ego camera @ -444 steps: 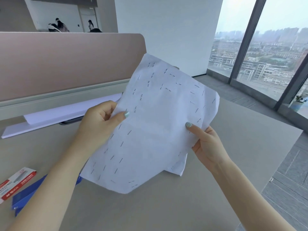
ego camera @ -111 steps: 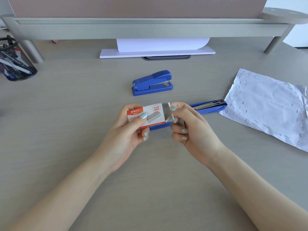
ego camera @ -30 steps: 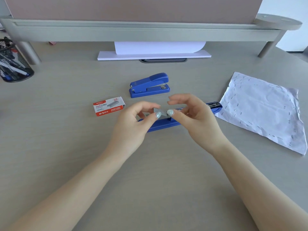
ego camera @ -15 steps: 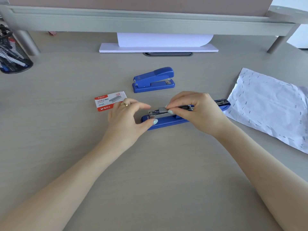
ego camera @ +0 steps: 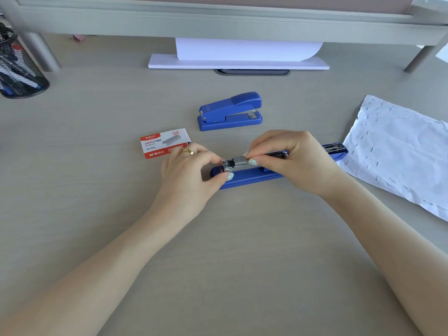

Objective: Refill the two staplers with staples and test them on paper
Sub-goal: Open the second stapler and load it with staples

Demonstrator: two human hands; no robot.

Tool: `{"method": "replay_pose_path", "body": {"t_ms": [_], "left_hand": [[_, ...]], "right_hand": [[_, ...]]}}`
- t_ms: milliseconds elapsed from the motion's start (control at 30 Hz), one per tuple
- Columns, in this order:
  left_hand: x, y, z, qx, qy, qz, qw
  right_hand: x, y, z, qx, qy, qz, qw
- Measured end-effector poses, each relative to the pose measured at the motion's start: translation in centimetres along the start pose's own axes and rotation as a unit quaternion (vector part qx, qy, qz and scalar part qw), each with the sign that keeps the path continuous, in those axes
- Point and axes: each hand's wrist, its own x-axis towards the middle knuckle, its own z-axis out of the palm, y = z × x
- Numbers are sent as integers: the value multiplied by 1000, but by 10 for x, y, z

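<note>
Right fingers (ego camera: pixel 260 159): mine, pinching the staple strip (ego camera: pixel 240 160) over the magazine.
Left fingers (ego camera: pixel 224 177): mine, gripping the opened blue stapler (ego camera: pixel 252 178).
Second stapler (ego camera: pixel 230 111): closed, behind.

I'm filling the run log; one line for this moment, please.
step: loading staples | open stapler: left hand steadies | staple strip: right hand pinches | closed stapler: untouched

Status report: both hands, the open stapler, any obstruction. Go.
Left hand grips open stapler at its front end. Right hand pinches staple strip on the magazine. Closed stapler, staple box and stapled paper lie apart, nothing in the way.
</note>
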Motion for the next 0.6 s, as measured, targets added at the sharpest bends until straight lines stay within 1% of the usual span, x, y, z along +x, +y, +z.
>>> {"method": "replay_pose_path", "body": {"t_ms": [200, 400, 467, 533, 600], "left_hand": [[0, -1, 1, -4, 5, 7, 1000], [1, -2, 2, -9, 6, 11, 1000], [0, -2, 2, -6, 14, 20, 1000], [-2, -2, 1, -6, 28, 46, 999], [-4, 0, 0, -3, 40, 77, 996]], "right_hand": [[2, 0, 4, -28, -12, -10, 999], [1, 2, 10, -63, -27, -50, 996], [-1, 3, 13, -99, -28, -74, 992], [-5, 4, 15, -169, -29, -99, 980], [-10, 3, 15, -211, -31, -91, 973]]}}
